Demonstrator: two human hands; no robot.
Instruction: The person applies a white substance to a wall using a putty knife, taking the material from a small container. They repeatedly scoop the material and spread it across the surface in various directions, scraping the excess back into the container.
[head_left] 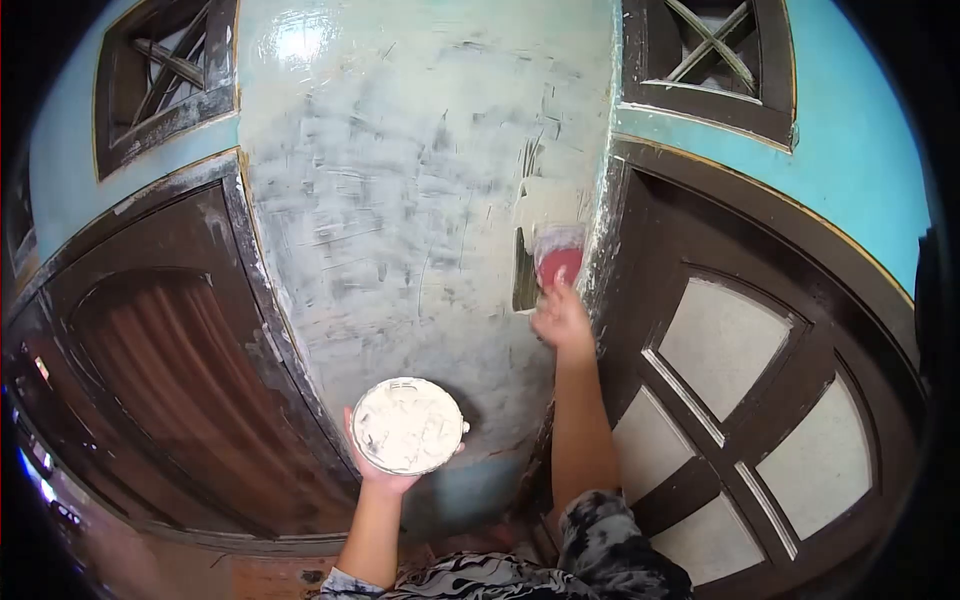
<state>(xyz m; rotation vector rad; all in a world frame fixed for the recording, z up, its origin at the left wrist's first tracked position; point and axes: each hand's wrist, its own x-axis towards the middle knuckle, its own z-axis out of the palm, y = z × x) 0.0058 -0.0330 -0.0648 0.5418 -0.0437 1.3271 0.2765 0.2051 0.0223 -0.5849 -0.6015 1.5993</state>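
Note:
My right hand [562, 320] is closed on a putty knife with a red handle [559, 266]. Its wide blade lies against the wall, over a smooth pale patch of putty [550, 203]. Left of the blade, a dark upright strip [524, 275] shows on the wall surface. Low in front of the wall, my left hand [384, 480] grips a round white lid-like plate [408, 425] from beneath. White putty is smeared across its top. Most of the left fingers are hidden under the plate.
The wall [400, 220] is streaked grey and white, with a wet shine near its top. A brown wooden door [160, 370] stands at the left, and a panelled door [730, 350] at the right. Lattice vents [712, 50] sit above both doors.

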